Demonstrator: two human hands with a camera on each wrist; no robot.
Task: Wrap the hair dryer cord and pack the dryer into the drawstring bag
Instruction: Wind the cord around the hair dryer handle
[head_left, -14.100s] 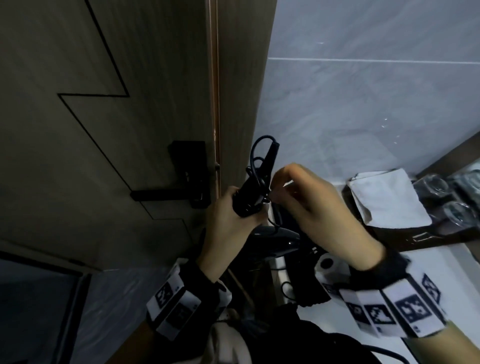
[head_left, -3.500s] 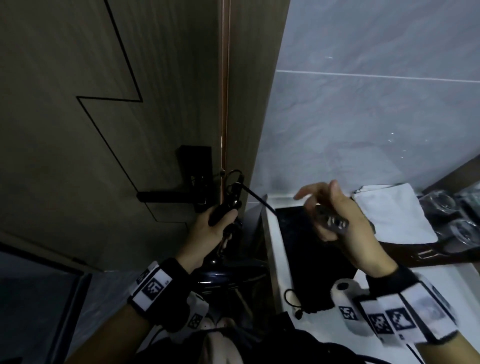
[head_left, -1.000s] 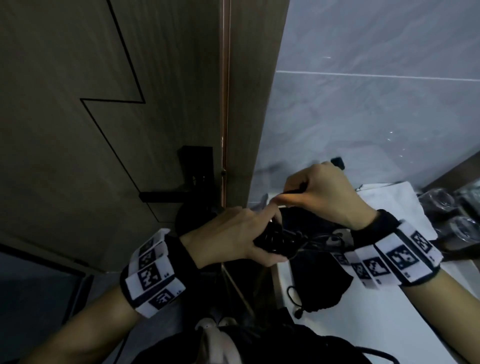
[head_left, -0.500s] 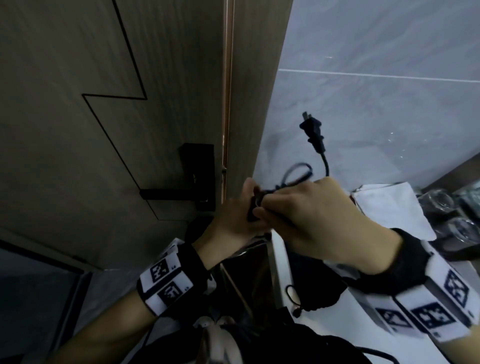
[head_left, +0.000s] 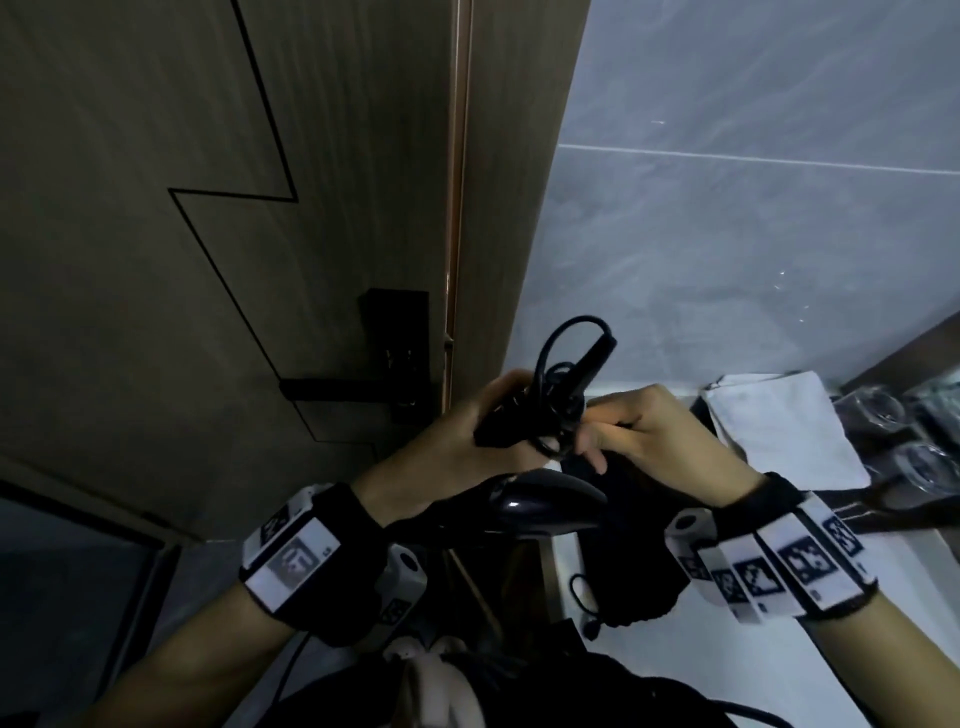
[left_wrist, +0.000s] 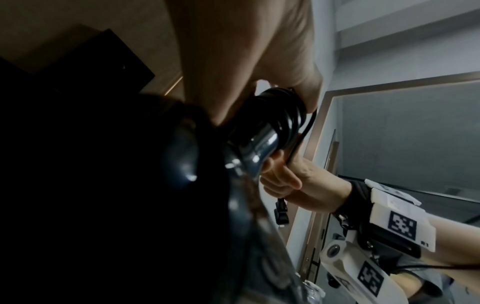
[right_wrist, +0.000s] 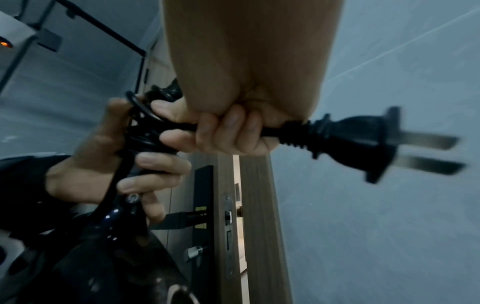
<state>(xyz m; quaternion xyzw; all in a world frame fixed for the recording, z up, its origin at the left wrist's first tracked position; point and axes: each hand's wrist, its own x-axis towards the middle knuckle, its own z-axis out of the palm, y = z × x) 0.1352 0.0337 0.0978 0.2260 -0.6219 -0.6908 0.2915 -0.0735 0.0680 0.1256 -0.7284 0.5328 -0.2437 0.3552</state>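
Observation:
My left hand (head_left: 457, 441) grips the handle of the dark glossy hair dryer (head_left: 540, 506), whose body points right below both hands. Several turns of black cord (left_wrist: 280, 117) are coiled round the handle, and one loop (head_left: 571, 338) sticks up from its end. Close against the coil, my right hand (head_left: 644, 436) pinches the cord's free end just behind the two-pin plug (right_wrist: 363, 142). The black drawstring bag (head_left: 634, 577) lies flat on the white counter (head_left: 660, 660), below my right wrist.
A wooden door (head_left: 208, 208) with a black lever handle (head_left: 358, 387) stands just left of my hands, its edge ajar. A grey tiled wall (head_left: 727, 234) is behind. A white folded towel (head_left: 779, 431) and glasses (head_left: 883, 410) sit at the right on the counter.
My right hand has dropped down and to the right beside the handle, carrying the plug, which no longer sticks up above my hands. My left hand still grips the handle.

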